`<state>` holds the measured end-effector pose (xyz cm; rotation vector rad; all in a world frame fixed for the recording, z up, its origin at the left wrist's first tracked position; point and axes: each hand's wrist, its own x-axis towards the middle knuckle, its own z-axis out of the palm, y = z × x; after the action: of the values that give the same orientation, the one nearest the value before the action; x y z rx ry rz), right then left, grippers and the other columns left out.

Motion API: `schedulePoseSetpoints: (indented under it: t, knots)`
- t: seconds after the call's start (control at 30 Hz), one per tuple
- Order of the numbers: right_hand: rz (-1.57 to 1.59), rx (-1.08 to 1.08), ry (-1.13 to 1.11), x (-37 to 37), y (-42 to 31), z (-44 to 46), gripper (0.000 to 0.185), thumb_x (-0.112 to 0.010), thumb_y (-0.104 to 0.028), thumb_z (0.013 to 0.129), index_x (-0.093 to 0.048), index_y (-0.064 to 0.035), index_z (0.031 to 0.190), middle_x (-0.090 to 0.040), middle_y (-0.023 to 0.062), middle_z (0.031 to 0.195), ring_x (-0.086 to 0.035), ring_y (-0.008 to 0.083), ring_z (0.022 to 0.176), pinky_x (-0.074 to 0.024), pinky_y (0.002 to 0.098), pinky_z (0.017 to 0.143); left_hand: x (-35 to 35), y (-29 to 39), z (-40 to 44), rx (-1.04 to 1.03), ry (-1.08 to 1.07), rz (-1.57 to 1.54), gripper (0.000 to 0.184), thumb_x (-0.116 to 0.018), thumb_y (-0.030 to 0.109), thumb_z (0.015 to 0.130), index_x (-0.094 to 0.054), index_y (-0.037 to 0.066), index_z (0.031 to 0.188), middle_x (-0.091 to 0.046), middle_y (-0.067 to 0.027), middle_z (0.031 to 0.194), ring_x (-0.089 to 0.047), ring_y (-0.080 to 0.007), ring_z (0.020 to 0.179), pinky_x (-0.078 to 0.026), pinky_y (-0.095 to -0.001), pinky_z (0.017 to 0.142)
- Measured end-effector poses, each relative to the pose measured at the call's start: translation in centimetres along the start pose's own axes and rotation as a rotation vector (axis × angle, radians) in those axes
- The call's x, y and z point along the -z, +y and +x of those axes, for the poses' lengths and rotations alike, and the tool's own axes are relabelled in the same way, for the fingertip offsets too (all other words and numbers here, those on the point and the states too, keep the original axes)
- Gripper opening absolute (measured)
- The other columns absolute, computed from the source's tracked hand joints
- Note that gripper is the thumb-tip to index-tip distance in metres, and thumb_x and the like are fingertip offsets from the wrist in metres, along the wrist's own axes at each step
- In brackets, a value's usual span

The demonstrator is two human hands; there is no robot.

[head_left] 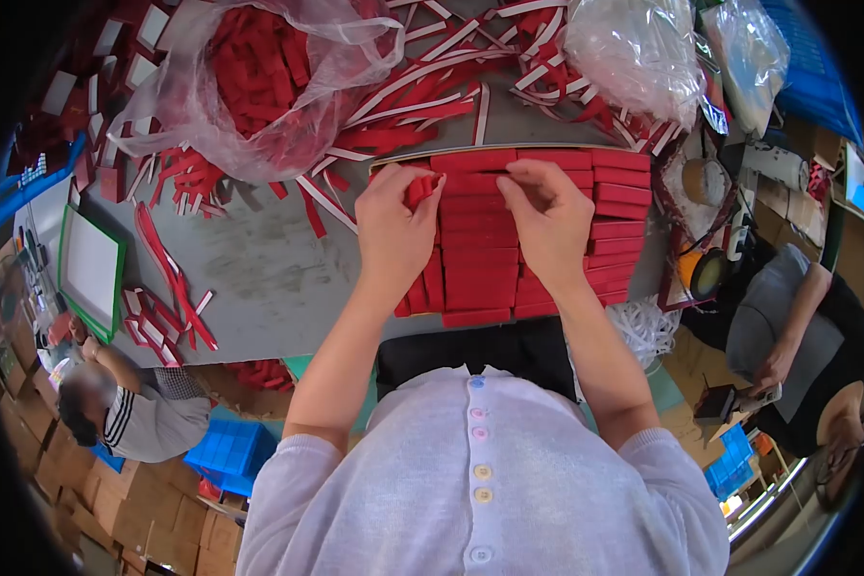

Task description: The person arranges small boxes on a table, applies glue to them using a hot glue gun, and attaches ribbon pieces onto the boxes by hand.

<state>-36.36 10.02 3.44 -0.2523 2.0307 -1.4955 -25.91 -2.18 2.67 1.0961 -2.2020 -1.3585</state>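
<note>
Rows of flat red boxes point(480, 259) lie packed side by side on the grey table point(259, 317) in front of me. Over the upper left part of them is my left hand point(396, 226), its thumb and fingers closed round a small red piece point(420, 190). My right hand point(552, 216) is over the upper middle of the boxes, thumb and index finger bent towards each other near a box edge. Whether anything is between those fingertips is too small to tell.
A clear bag of red pieces point(259, 77) stands at the upper left, beside scattered red and white strips point(432, 91). Plastic bags point(634, 53) and a tape roll point(703, 180) are on the right. One person point(134, 403) is at the left, another point(806, 336) at the right.
</note>
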Motion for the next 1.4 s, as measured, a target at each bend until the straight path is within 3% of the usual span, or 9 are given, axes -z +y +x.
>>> schedulePoseSetpoints:
  t: [0.1,0.4,0.47,0.5,0.57,0.7,0.83,1.2,1.4]
  knots:
    - [-0.224,0.154,0.105,-0.4,0.5,1.5,0.016,-0.069,-0.002,0.077,-0.063,0.0011,0.091,-0.067,0.0084,0.076,-0.061,0.0102,0.061,-0.046,0.0229,0.054,-0.4,0.3,1.0,-0.028,0.0,0.222,0.013,-0.07,0.008,0.074,-0.061,0.0,0.08,-0.056,-0.0135,0.076,-0.056,-0.0333,0.066,-0.045,-0.0361,0.06]
    - [-0.545,0.276,0.137,0.0,1.2,3.1,0.019,-0.073,-0.002,0.07,-0.063,-0.0039,0.086,-0.065,0.0079,0.077,-0.06,0.0199,0.066,-0.0461,0.0294,0.057,-1.0,-0.7,2.0,-0.037,0.005,0.234,0.014,-0.07,0.008,0.074,-0.061,0.002,0.082,-0.055,-0.0114,0.077,-0.057,-0.0302,0.066,-0.043,-0.0389,0.057]
    - [-0.64,0.527,0.155,0.9,1.7,3.1,0.022,-0.072,-0.007,0.07,-0.066,-0.0086,0.091,-0.065,0.0052,0.093,-0.059,0.0233,0.089,-0.0451,0.0352,0.076,0.2,-1.2,2.4,0.009,0.044,0.14,0.014,-0.071,0.008,0.073,-0.062,0.002,0.083,-0.055,-0.011,0.076,-0.056,-0.0286,0.065,-0.043,-0.0378,0.057]
    - [-0.64,0.524,0.153,1.2,1.6,2.9,0.022,-0.072,-0.007,0.07,-0.066,-0.0086,0.091,-0.065,0.0052,0.093,-0.059,0.0233,0.089,-0.0451,0.0352,0.076,0.8,-1.4,2.5,0.057,0.084,0.047,0.014,-0.071,0.007,0.073,-0.064,0.002,0.084,-0.054,-0.0105,0.076,-0.056,-0.027,0.065,-0.043,-0.0368,0.057]
    - [-0.826,0.714,0.006,1.5,1.2,2.1,0.026,-0.069,-0.015,0.075,-0.068,-0.016,0.101,-0.058,0.0042,0.117,-0.046,0.0279,0.114,-0.0332,0.0437,0.095,1.6,-1.4,2.7,0.05,0.04,0.098,0.016,-0.072,0.006,0.072,-0.065,0.002,0.086,-0.054,-0.0102,0.075,-0.055,-0.0259,0.064,-0.043,-0.0356,0.058]
    - [-0.904,0.669,-0.156,1.0,1.4,1.3,0.031,-0.064,-0.023,0.081,-0.067,-0.025,0.112,-0.04,0.0049,0.141,-0.028,0.0342,0.131,-0.0163,0.0491,0.106,1.5,-1.1,2.7,-0.013,-0.154,0.154,0.022,-0.072,0.006,0.071,-0.069,0.005,0.092,-0.055,-0.0096,0.076,-0.056,-0.026,0.067,-0.044,-0.0348,0.061]
    - [-0.943,0.623,-0.138,0.6,1.5,0.8,0.03,-0.062,-0.025,0.083,-0.067,-0.0245,0.112,-0.04,0.0051,0.141,-0.027,0.0342,0.132,-0.0151,0.0498,0.107,1.1,-1.3,2.8,-0.025,-0.156,0.234,0.026,-0.075,0.007,0.069,-0.07,0.003,0.094,-0.052,-0.0087,0.069,-0.053,-0.0205,0.064,-0.041,-0.0309,0.059]
    - [-0.934,0.58,-0.087,0.8,2.0,0.4,0.031,-0.06,-0.028,0.084,-0.066,-0.0245,0.114,-0.036,0.0066,0.144,-0.025,0.0352,0.133,-0.0136,0.0534,0.107,1.0,-1.4,2.7,-0.003,-0.178,0.296,0.022,-0.071,0.01,0.071,-0.071,0.012,0.093,-0.057,-0.0079,0.08,-0.059,-0.0287,0.073,-0.046,-0.0385,0.063]
    - [-0.915,0.589,-0.069,0.6,2.4,0.3,0.031,-0.062,-0.031,0.083,-0.067,-0.0218,0.112,-0.034,0.007,0.145,-0.023,0.0389,0.133,-0.0138,0.0572,0.106,0.9,-1.4,2.7,-0.02,-0.158,0.296,0.022,-0.074,0.009,0.07,-0.071,0.005,0.092,-0.056,-0.0098,0.072,-0.056,-0.0248,0.067,-0.043,-0.0343,0.061]
